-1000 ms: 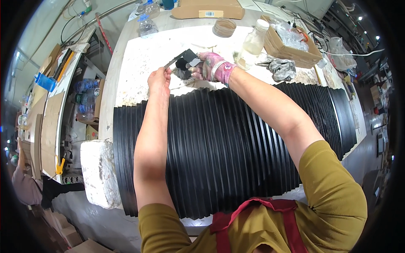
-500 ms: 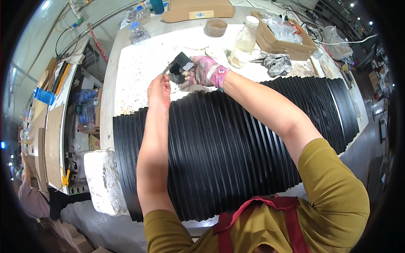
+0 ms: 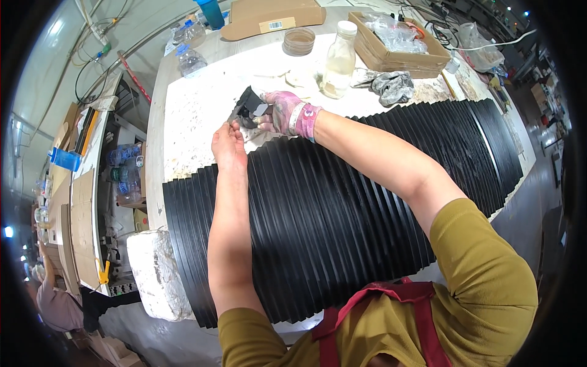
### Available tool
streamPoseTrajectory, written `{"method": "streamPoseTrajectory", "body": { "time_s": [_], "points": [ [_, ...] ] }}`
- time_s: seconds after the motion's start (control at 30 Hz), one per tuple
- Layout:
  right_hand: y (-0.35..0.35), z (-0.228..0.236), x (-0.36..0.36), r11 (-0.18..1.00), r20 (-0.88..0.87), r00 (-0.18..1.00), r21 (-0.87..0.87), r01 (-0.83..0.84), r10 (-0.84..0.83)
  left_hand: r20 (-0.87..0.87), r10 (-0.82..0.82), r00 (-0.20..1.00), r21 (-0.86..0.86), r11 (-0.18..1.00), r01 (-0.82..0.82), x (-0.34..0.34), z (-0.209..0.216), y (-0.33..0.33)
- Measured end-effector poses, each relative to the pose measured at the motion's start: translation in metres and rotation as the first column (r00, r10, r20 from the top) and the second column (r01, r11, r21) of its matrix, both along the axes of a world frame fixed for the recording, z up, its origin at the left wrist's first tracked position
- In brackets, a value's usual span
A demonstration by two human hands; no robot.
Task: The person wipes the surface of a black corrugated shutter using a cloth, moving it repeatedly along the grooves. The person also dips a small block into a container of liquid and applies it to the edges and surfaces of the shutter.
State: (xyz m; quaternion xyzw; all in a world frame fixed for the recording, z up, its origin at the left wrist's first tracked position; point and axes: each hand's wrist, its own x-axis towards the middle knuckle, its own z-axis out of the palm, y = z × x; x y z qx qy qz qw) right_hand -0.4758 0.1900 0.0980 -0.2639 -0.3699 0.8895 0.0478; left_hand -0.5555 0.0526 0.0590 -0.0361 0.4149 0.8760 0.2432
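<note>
Beyond a long row of black ribbed, pleated pieces, both my hands meet over the white work surface. My right hand, in a pink patterned glove, is closed round a small black folded piece with a grey patch on its face. My left hand is bare, its fingertips pinched at the lower left edge of that piece. Whether those fingertips also hold a thin dark strip, I cannot tell. Some of the black piece is hidden behind the gloved fingers.
Behind my right hand stand a capped bottle of pale liquid, a round clear dish and a crumpled grey cloth. A cardboard box holds plastic bags. At left are a white wrapped block and a person.
The black piece has turned a little between my hands, its grey patch now showing more. The whole view has shifted slightly; both hands keep their hold.
</note>
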Motion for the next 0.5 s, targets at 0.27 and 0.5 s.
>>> {"method": "streamPoseTrajectory", "body": {
  "time_s": [0.27,0.5],
  "points": [
    [-0.005,-0.001,-0.001,1.0,0.035,0.999,0.016,0.007,-0.008,0.005,0.033,0.999,0.0,0.999,-0.033,0.015,0.001,0.012],
    [-0.007,0.007,0.01,1.0,0.062,0.998,-0.019,0.007,-0.006,-0.023,0.091,0.996,-0.059,0.994,-0.092,-0.01,-0.001,0.003]
  ]
}}
